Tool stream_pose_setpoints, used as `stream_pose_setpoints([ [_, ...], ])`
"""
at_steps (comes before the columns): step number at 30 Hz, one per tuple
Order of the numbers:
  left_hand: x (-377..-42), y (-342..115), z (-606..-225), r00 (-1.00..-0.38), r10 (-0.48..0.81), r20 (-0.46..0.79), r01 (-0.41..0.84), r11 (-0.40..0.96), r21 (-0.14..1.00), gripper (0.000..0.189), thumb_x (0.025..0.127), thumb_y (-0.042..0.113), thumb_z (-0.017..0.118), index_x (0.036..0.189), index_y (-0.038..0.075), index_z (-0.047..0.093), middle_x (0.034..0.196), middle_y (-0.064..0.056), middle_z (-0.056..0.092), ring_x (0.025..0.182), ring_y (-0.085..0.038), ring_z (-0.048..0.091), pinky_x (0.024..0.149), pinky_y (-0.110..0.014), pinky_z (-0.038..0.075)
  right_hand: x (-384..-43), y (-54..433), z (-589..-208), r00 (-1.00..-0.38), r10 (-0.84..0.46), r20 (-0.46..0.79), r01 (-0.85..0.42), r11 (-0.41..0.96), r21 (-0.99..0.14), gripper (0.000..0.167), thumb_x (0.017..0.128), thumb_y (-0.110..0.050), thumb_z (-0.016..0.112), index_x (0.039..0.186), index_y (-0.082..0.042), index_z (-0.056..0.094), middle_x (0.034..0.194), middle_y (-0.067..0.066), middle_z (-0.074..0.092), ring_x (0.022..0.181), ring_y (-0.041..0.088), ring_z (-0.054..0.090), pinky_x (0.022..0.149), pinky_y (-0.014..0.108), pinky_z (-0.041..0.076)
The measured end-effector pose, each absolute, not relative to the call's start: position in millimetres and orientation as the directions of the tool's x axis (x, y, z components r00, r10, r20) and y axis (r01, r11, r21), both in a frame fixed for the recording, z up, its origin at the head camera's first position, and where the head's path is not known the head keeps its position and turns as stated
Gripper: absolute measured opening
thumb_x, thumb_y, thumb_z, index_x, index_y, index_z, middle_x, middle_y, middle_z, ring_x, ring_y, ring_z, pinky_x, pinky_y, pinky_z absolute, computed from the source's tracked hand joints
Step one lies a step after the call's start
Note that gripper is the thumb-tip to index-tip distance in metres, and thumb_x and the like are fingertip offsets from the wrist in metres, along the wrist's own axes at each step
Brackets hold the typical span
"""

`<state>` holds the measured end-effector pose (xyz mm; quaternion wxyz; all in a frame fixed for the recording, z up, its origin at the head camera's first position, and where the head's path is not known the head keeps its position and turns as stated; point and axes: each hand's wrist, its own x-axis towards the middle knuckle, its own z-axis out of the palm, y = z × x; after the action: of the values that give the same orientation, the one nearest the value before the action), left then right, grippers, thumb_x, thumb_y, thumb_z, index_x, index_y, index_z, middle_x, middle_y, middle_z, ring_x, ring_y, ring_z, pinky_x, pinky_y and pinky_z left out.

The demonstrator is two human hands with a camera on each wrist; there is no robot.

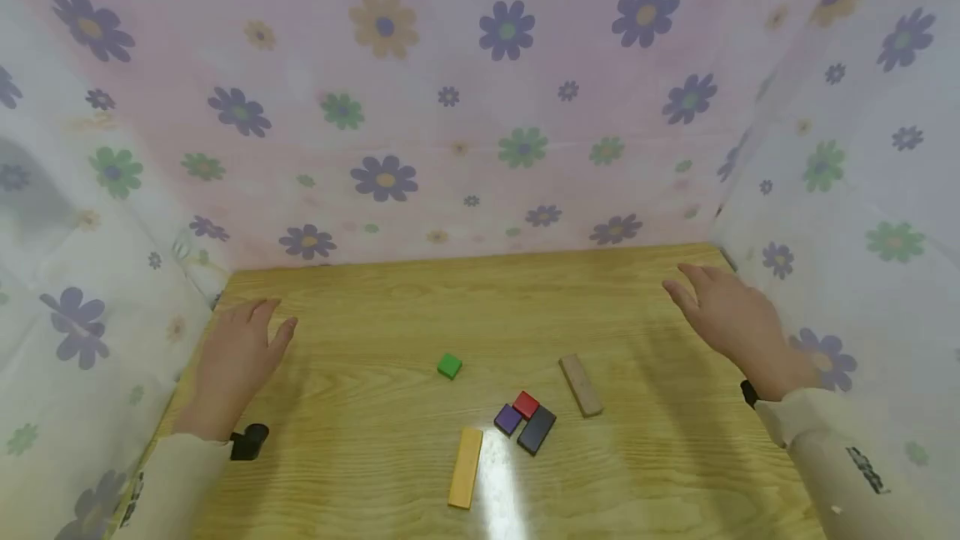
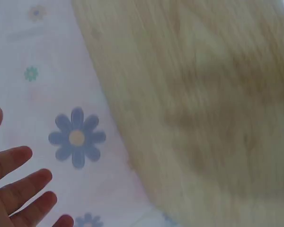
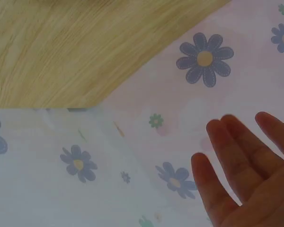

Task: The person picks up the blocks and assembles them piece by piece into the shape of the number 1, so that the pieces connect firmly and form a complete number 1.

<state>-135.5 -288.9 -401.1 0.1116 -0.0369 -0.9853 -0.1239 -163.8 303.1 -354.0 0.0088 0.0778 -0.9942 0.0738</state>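
Both hands are raised over the table's sides, holding nothing. My left hand point(image 1: 236, 357) is above the left edge with its fingers extended; the left wrist view shows its spread fingers point(image 2: 23, 189). Over the right edge is my right hand point(image 1: 735, 315), thumb and fingers apart, and its fingers point(image 3: 236, 165) show in the right wrist view. Between the hands lie a green block point(image 1: 449, 366), a red block point(image 1: 527, 405), a purple block point(image 1: 507, 419), a black block point(image 1: 537, 429), a long yellow-orange block point(image 1: 466, 468) and a long tan wooden block point(image 1: 581, 386).
The wooden table point(image 1: 360, 332) is bordered at the back by a flowered curtain point(image 1: 450, 123), with more flowered cloth along both sides. Red, purple and black blocks sit close together near the middle. Glare falls beside the yellow-orange block.
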Motion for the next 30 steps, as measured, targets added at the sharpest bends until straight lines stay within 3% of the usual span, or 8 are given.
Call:
stream_pose_setpoints([
  [4, -130, -274, -424, -0.978, 0.064, 0.197, 0.126, 0.939, 0.319, 0.054, 0.092, 0.046, 0.038, 0.117, 0.001, 0.054, 0.114, -0.021, 0.052, 0.102, -0.041, 0.045, 0.081, -0.054, 0.036, -157, 293, -371, -0.986, -0.164, 0.039, -0.169, 0.965, -0.203, 0.069, 0.091, -0.056, 0.024, 0.128, -0.002, 0.045, 0.112, 0.020, 0.057, 0.082, 0.031, 0.059, 0.057, 0.041, 0.046],
  [6, -125, -265, -437, -0.985, 0.069, 0.159, 0.122, 0.927, 0.355, 0.052, 0.092, 0.047, 0.036, 0.115, 0.005, 0.056, 0.108, -0.016, 0.055, 0.095, -0.035, 0.050, 0.075, -0.049, 0.041, -151, 287, -386, -0.983, -0.175, 0.056, -0.184, 0.955, -0.232, 0.062, 0.092, -0.053, 0.028, 0.125, -0.004, 0.049, 0.103, 0.015, 0.061, 0.070, 0.021, 0.060, 0.049, 0.033, 0.044],
  [9, -117, -246, -455, -0.991, 0.074, 0.109, 0.113, 0.906, 0.409, 0.040, 0.092, 0.041, 0.042, 0.107, 0.008, 0.061, 0.095, -0.006, 0.059, 0.081, -0.022, 0.055, 0.065, -0.039, 0.045, -138, 278, -409, -0.982, -0.179, 0.062, -0.189, 0.943, -0.273, 0.055, 0.092, -0.049, 0.032, 0.121, -0.007, 0.053, 0.096, 0.008, 0.063, 0.065, 0.014, 0.058, 0.048, 0.030, 0.043],
  [14, -97, -204, -478, -0.998, 0.061, 0.023, 0.064, 0.843, 0.534, 0.018, 0.090, 0.031, 0.052, 0.093, 0.017, 0.063, 0.076, 0.009, 0.055, 0.066, -0.008, 0.049, 0.057, -0.028, 0.041, -117, 260, -443, -0.987, -0.160, -0.007, -0.144, 0.905, -0.399, 0.048, 0.092, -0.044, 0.040, 0.122, -0.009, 0.052, 0.097, 0.002, 0.061, 0.077, 0.017, 0.059, 0.060, 0.036, 0.046],
  [18, -75, -172, -495, -0.994, 0.063, -0.093, -0.015, 0.746, 0.665, 0.019, 0.089, 0.037, 0.052, 0.095, 0.022, 0.062, 0.079, 0.013, 0.054, 0.070, -0.005, 0.048, 0.062, -0.027, 0.040, -98, 239, -469, -0.980, -0.156, -0.127, -0.059, 0.827, -0.560, 0.048, 0.091, -0.038, 0.048, 0.130, -0.010, 0.044, 0.107, 0.002, 0.058, 0.089, 0.018, 0.058, 0.073, 0.039, 0.046],
  [22, -55, -147, -498, -0.984, 0.099, -0.151, -0.056, 0.630, 0.774, 0.030, 0.089, 0.042, 0.049, 0.103, 0.018, 0.060, 0.085, 0.010, 0.054, 0.077, -0.008, 0.050, 0.065, -0.026, 0.042, -83, 215, -481, -0.975, -0.112, -0.194, 0.048, 0.740, -0.671, 0.057, 0.088, -0.039, 0.052, 0.135, -0.009, 0.037, 0.115, 0.005, 0.056, 0.094, 0.018, 0.057, 0.079, 0.041, 0.044],
  [25, -45, -131, -499, -0.982, 0.111, -0.155, -0.061, 0.591, 0.804, 0.033, 0.089, 0.042, 0.049, 0.106, 0.016, 0.058, 0.088, 0.009, 0.053, 0.081, -0.010, 0.048, 0.067, -0.025, 0.042, -75, 203, -483, -0.982, -0.056, -0.179, 0.087, 0.706, -0.702, 0.059, 0.088, -0.039, 0.053, 0.135, -0.008, 0.036, 0.117, 0.007, 0.054, 0.096, 0.018, 0.056, 0.081, 0.042, 0.042],
  [30, -33, -106, -505, -0.989, 0.025, -0.145, -0.095, 0.648, 0.756, 0.040, 0.082, 0.050, 0.054, 0.108, 0.020, 0.056, 0.090, 0.014, 0.048, 0.086, -0.011, 0.041, 0.073, -0.035, 0.030, -68, 188, -490, -0.988, 0.002, -0.153, 0.113, 0.687, -0.718, 0.058, 0.087, -0.032, 0.056, 0.134, -0.006, 0.037, 0.112, 0.009, 0.048, 0.093, 0.017, 0.052, 0.080, 0.038, 0.043],
])
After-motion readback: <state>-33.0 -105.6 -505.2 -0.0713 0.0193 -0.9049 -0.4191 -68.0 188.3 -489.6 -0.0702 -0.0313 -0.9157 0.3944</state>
